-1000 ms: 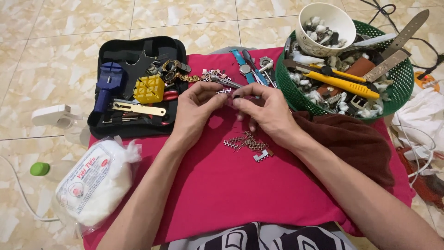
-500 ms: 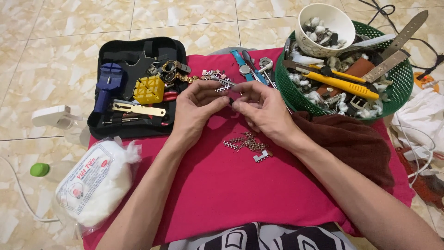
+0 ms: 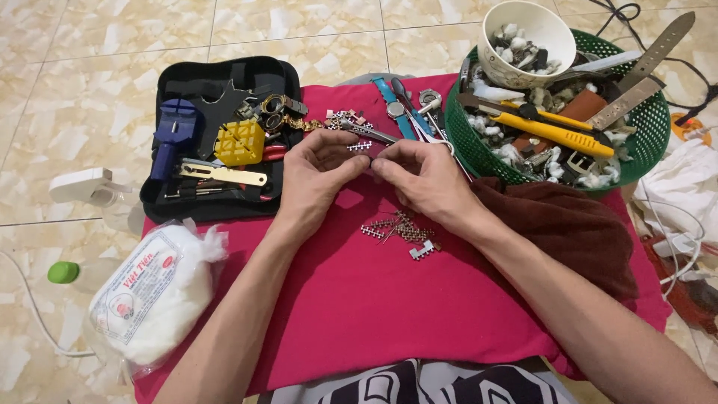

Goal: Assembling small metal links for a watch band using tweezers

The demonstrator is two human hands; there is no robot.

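Observation:
My left hand (image 3: 314, 176) and my right hand (image 3: 422, 179) meet fingertip to fingertip over a red cloth (image 3: 359, 299). Between the fingertips they pinch a small metal watch-band link (image 3: 361, 147), with a thin tool or pin beside it that I cannot make out clearly. A small pile of loose metal band links (image 3: 400, 232) lies on the cloth just below my right hand. More links (image 3: 344, 120) lie on the cloth beyond my hands.
A black tool case (image 3: 217, 135) with a blue tool, a yellow block and tweezers lies at the left. A green basket (image 3: 658, 127) with a yellow knife, straps and a white bowl (image 3: 527, 37) stands at the right. A cotton bag (image 3: 153, 295) and a brown cloth (image 3: 568, 224) flank my arms.
Both hands stay together over the cloth; the fingers shift slightly around the small link. Nothing else has moved.

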